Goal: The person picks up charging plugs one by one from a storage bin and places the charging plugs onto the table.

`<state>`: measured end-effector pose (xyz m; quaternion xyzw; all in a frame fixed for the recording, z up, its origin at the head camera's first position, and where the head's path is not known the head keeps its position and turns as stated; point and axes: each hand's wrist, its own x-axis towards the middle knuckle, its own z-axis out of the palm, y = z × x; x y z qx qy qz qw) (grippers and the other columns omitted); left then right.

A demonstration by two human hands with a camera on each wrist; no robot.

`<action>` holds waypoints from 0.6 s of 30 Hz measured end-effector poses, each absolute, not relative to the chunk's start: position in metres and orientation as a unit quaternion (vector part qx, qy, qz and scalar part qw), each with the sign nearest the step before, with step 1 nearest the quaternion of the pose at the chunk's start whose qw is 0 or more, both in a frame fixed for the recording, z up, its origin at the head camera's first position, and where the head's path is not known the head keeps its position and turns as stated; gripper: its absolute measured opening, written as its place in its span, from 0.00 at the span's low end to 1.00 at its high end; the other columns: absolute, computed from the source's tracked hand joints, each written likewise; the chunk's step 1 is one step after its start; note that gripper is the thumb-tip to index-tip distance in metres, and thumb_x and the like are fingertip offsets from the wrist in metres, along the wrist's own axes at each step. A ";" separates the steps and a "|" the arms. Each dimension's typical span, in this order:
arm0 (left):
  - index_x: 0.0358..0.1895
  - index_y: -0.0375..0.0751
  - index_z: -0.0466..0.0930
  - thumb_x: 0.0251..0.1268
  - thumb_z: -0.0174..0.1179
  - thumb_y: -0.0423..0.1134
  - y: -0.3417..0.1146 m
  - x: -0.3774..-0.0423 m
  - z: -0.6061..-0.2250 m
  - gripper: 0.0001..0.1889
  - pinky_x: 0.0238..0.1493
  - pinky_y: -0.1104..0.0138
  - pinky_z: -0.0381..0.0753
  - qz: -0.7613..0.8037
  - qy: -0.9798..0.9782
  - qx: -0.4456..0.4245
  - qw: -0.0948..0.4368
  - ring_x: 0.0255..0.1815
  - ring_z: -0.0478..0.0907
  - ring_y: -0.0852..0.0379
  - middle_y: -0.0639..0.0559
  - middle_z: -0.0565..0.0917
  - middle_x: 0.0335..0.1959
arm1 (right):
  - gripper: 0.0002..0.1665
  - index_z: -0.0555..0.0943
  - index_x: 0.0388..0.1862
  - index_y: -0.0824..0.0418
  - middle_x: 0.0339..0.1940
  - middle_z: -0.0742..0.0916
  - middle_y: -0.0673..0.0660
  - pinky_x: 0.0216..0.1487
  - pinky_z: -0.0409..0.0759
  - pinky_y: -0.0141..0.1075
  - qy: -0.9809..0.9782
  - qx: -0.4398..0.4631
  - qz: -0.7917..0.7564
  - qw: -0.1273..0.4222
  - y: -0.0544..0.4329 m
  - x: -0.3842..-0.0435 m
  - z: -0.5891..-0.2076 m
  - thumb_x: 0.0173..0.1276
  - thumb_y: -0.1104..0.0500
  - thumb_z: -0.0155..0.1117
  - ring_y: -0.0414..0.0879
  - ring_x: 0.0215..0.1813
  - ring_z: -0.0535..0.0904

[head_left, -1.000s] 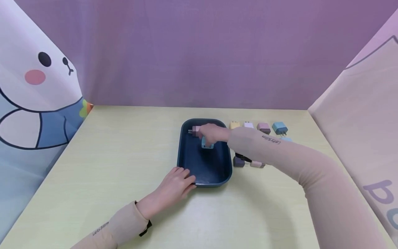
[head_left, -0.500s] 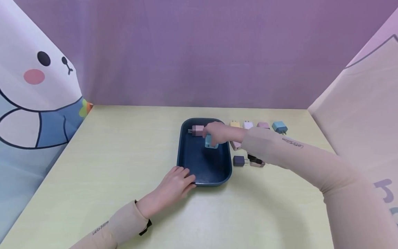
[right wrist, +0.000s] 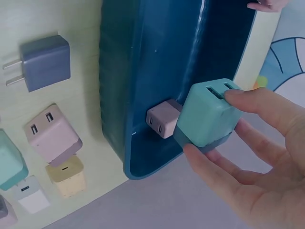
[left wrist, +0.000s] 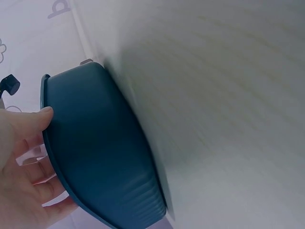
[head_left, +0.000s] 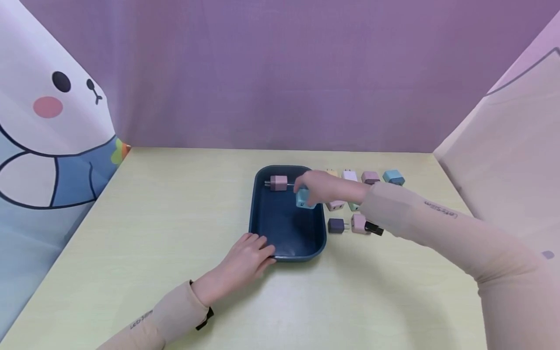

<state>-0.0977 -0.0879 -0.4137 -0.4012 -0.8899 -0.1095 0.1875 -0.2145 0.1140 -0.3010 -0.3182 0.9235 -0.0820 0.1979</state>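
Note:
My right hand [head_left: 321, 187] pinches a teal USB wall charger [head_left: 304, 199] between thumb and fingers, above the right side of a dark blue tray [head_left: 280, 256]. In the right wrist view the teal charger [right wrist: 207, 112] is tilted, its two USB ports facing up by the thumb. A pink wall charger [head_left: 278, 183] lies inside the tray near its far end, prongs pointing left. My left hand [head_left: 245, 256] grips the tray's near left corner. The left wrist view shows that thumb on the rim of the tray [left wrist: 95, 143].
Right of the tray several chargers lie on the table, among them a dark purple one [head_left: 336, 225], a pink one [head_left: 358, 223], a white one [head_left: 349, 175] and a blue one [head_left: 393, 177]. My right forearm covers part of this group. A purple cloth [head_left: 280, 73] hangs behind the table.
My right hand has moved to the right across the tray with the teal charger, away from the pink charger, which stays put. The left hand and tray hold still.

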 end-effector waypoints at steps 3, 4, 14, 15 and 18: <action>0.27 0.44 0.76 0.51 0.63 0.42 -0.088 -0.098 -0.413 0.07 0.34 0.65 0.67 -0.110 -0.890 -0.401 0.186 0.24 0.66 0.57 0.54 0.72 0.22 | 0.23 0.76 0.50 0.63 0.52 0.78 0.59 0.38 0.73 0.36 0.924 -0.321 -0.090 0.190 0.119 -0.212 -0.298 0.52 0.69 0.62 0.48 0.43 0.74; 0.27 0.44 0.76 0.51 0.63 0.42 -0.088 -0.098 -0.413 0.07 0.34 0.65 0.67 -0.110 -0.891 -0.401 0.185 0.25 0.66 0.57 0.54 0.72 0.22 | 0.23 0.76 0.50 0.63 0.52 0.78 0.59 0.39 0.73 0.37 0.924 -0.321 -0.092 0.187 0.121 -0.211 -0.297 0.52 0.69 0.62 0.48 0.43 0.74; 0.26 0.45 0.76 0.51 0.63 0.42 -0.088 -0.097 -0.413 0.07 0.33 0.66 0.66 -0.110 -0.889 -0.402 0.189 0.24 0.66 0.57 0.55 0.72 0.21 | 0.24 0.76 0.49 0.64 0.45 0.78 0.60 0.26 0.66 0.32 0.933 -0.292 -0.113 0.178 0.140 -0.206 -0.293 0.49 0.71 0.62 0.46 0.30 0.69; 0.26 0.45 0.76 0.51 0.63 0.42 -0.088 -0.097 -0.413 0.07 0.33 0.66 0.66 -0.110 -0.889 -0.402 0.190 0.24 0.66 0.57 0.55 0.72 0.21 | 0.24 0.76 0.49 0.64 0.45 0.78 0.60 0.26 0.66 0.32 0.933 -0.291 -0.115 0.176 0.143 -0.206 -0.293 0.49 0.71 0.62 0.46 0.30 0.68; 0.26 0.45 0.76 0.51 0.63 0.42 -0.087 -0.097 -0.413 0.07 0.33 0.66 0.66 -0.111 -0.888 -0.403 0.193 0.24 0.66 0.57 0.55 0.72 0.21 | 0.24 0.76 0.48 0.65 0.44 0.79 0.60 0.25 0.65 0.31 0.934 -0.290 -0.121 0.172 0.149 -0.206 -0.294 0.48 0.72 0.62 0.46 0.28 0.68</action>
